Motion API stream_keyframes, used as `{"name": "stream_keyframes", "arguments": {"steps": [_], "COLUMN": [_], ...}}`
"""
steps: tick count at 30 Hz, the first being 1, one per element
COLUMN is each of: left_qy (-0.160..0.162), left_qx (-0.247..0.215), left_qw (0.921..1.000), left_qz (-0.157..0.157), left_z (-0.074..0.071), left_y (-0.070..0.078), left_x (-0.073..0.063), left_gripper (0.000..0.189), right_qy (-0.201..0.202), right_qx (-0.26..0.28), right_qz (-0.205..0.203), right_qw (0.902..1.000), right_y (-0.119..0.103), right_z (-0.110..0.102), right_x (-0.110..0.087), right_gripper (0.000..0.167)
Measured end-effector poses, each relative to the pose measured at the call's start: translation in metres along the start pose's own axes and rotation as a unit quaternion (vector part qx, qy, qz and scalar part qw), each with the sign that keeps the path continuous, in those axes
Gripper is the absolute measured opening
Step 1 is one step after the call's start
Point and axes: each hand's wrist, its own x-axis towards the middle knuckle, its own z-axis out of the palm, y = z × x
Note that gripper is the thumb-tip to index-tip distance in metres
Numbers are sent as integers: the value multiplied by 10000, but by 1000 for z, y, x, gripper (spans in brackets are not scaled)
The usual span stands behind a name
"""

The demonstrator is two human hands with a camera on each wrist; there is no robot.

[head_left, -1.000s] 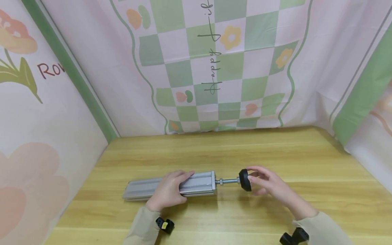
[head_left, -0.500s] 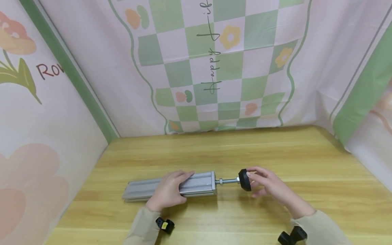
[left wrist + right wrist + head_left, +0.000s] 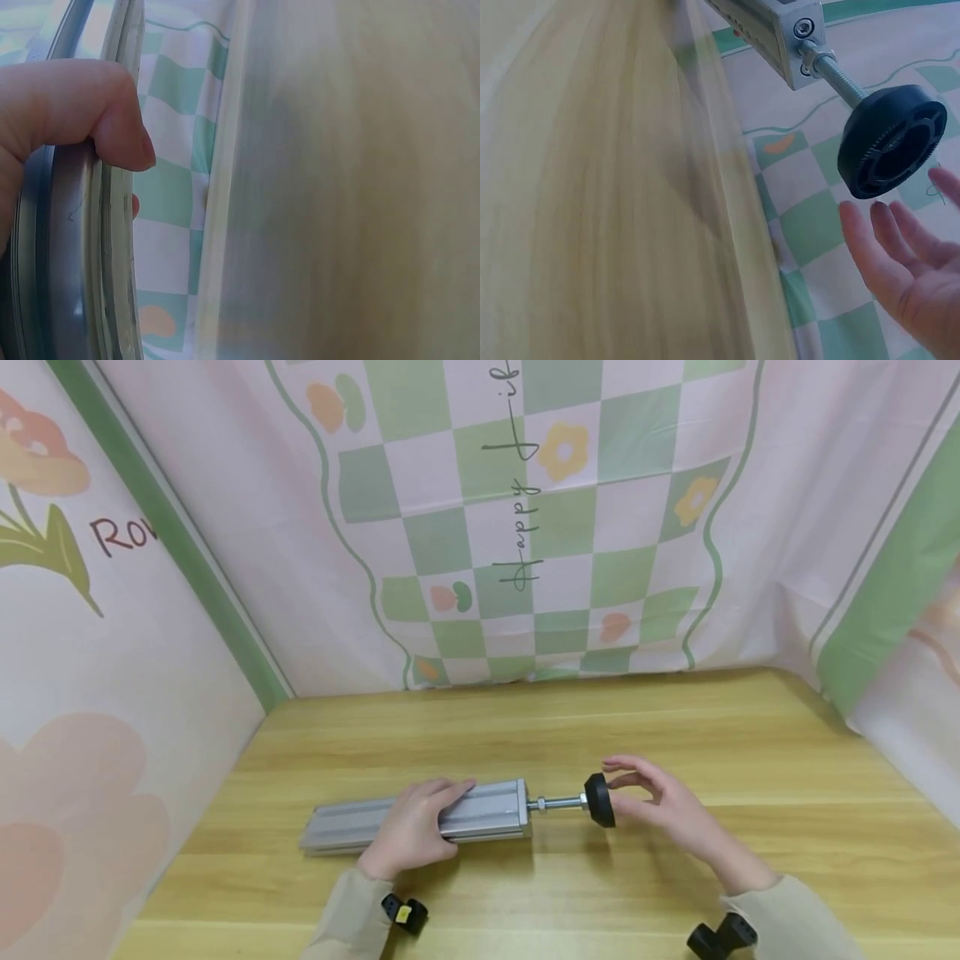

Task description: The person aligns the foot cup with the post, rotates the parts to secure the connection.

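A silver aluminium profile [image 3: 486, 810] lies lengthwise at the wooden table's middle, in the head view. My left hand [image 3: 414, 828] grips it around its middle, thumb and fingers on opposite sides, as the left wrist view also shows. From the profile's right end plate sticks out a threaded rod [image 3: 564, 803] with a nut [image 3: 541, 805] near the plate. A round black levelling foot [image 3: 599, 800] caps the rod's far end. Just right of the foot is my right hand [image 3: 671, 810], fingers spread and loosely bent. In the right wrist view its fingertips [image 3: 849, 214] stand apart from the foot's ribbed, hollow underside.
The wooden tabletop [image 3: 360, 739] extends around the profile. Printed curtains [image 3: 495, 518] hang behind it and at both sides. Black wrist cameras [image 3: 405, 912] sit on both sleeves.
My right hand's fingers have left the black foot's edge and spread wider, shifting slightly upward and away. The foot looks much the same. My left hand and the profile stay put.
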Motion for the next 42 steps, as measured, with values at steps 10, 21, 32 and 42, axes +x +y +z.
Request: {"name": "stream_keyframes", "arguments": {"steps": [10, 21, 32, 42], "left_qy": [-18, -60, 2, -33], "left_qx": [56, -23, -23, -5], "left_qw": [10000, 10000, 10000, 10000], "left_qz": [-1, -7, -11, -41], "left_z": [1, -2, -3, -3], "left_y": [0, 1, 1, 1], "left_x": [0, 0, 2, 1], "left_gripper": [85, 83, 83, 84], "right_qy": [-628, -399, -268, -455], "right_qx": [-48, 244, 376, 665], "right_qz": [-1052, -266, 1005, 1232], "right_qw": [9924, 9986, 9939, 9891], "right_y": [11, 2, -3, -3], "right_z": [-3, 1, -1, 1], "right_x": [0, 0, 6, 12], "right_gripper": [54, 48, 46, 45]}}
